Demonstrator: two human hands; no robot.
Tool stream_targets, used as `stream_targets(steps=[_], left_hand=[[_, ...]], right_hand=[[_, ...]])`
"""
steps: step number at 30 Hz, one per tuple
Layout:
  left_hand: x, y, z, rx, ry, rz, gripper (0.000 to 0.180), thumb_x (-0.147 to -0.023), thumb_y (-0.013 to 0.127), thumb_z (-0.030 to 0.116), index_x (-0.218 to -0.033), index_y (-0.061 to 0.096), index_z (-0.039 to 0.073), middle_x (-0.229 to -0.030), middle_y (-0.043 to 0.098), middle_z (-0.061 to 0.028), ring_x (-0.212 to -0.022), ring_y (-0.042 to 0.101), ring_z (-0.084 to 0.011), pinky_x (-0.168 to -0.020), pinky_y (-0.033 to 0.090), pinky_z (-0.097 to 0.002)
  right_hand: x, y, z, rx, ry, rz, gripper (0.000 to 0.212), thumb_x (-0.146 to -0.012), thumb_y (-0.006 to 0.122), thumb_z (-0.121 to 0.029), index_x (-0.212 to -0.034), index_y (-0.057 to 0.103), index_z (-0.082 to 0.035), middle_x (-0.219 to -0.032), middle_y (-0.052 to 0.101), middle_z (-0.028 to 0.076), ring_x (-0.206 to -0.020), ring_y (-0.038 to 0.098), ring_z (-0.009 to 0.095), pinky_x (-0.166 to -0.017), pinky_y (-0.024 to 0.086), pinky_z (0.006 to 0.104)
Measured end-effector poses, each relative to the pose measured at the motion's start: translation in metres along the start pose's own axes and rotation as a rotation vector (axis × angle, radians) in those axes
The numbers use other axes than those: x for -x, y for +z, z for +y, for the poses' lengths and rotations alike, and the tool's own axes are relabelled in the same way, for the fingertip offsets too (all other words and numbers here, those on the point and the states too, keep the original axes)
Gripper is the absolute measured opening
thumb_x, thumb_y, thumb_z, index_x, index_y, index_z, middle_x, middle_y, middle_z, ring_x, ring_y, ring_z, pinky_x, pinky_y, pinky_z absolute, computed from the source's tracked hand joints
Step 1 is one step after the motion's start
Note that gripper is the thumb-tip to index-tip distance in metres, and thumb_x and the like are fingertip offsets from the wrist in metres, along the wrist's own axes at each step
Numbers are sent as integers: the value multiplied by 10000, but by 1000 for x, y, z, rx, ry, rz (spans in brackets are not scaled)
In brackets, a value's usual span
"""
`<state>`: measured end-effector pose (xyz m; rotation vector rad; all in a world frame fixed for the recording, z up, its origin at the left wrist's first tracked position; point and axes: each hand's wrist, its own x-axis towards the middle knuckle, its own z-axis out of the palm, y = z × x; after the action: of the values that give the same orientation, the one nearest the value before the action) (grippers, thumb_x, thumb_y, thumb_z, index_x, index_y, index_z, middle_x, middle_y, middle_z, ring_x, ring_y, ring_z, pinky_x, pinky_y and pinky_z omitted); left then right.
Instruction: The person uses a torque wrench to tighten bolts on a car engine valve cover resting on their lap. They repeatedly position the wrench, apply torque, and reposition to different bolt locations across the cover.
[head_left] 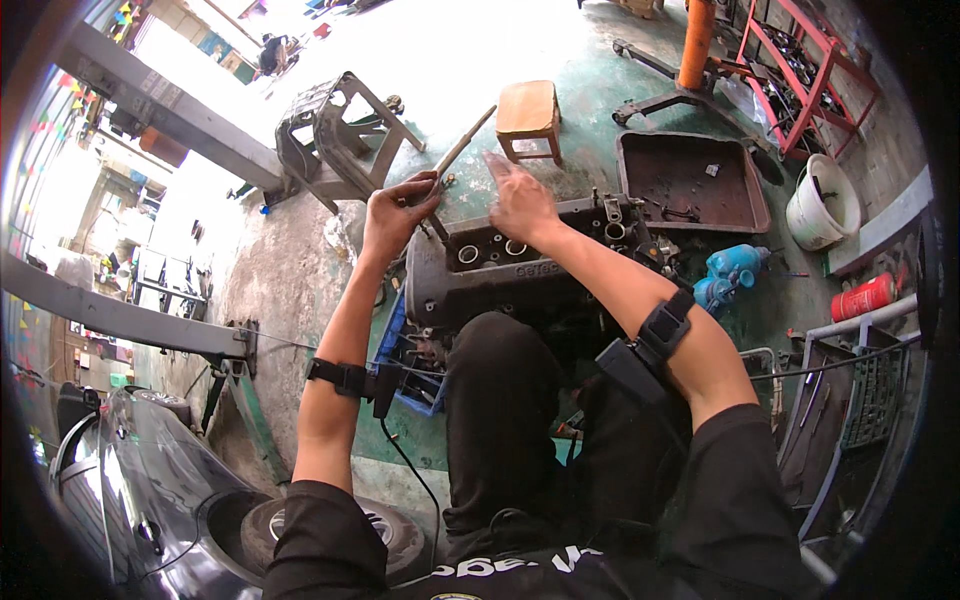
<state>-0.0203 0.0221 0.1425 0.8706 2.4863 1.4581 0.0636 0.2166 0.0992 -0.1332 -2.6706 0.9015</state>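
Note:
My left hand (398, 212) is closed, with its fingers around a long, thin stick-like tool (466, 142) that tapers and points up and to the right. A short dark piece shows just below that hand; I cannot make out whether it belongs to the tool. My right hand (524, 205) is over the far side of the engine, its index finger stretched out and the other fingers partly bent. Nothing shows in it. Beneath both hands lies a dark, grimy engine (490, 275) with round holes along its top cover, just beyond my knees.
A small wooden-topped stool (528, 108) and a worn plastic stool (345, 140) stand beyond the engine. To the right are a rusty tray (690, 165), blue bottles (732, 268), a white bucket (822, 205) and a red can (864, 298). A blue crate (420, 393) sits below left.

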Motion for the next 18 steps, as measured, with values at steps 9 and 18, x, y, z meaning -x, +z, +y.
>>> stream_targets(steps=[9,18], left_hand=[[-1,4,-9,137,-35,20,331,-792,717,46,-1090,652,-80,-1194,645,-124,-1072,596,-150,-950,457,-275],[-1,5,-15,259,-44,88,213,-830,716,114,-1000,718,-13,-1123,676,-117,-1071,598,-153,-888,479,-273]], right_hand=[[-23,13,-19,32,-210,-49,749,-745,573,-75,-1449,321,-78,-1455,398,138,-1384,304,293,-1126,295,396],[-49,25,-21,336,-327,56,407,-858,470,-119,-1254,563,-94,-1358,517,59,-1348,355,252,-1124,235,453]])
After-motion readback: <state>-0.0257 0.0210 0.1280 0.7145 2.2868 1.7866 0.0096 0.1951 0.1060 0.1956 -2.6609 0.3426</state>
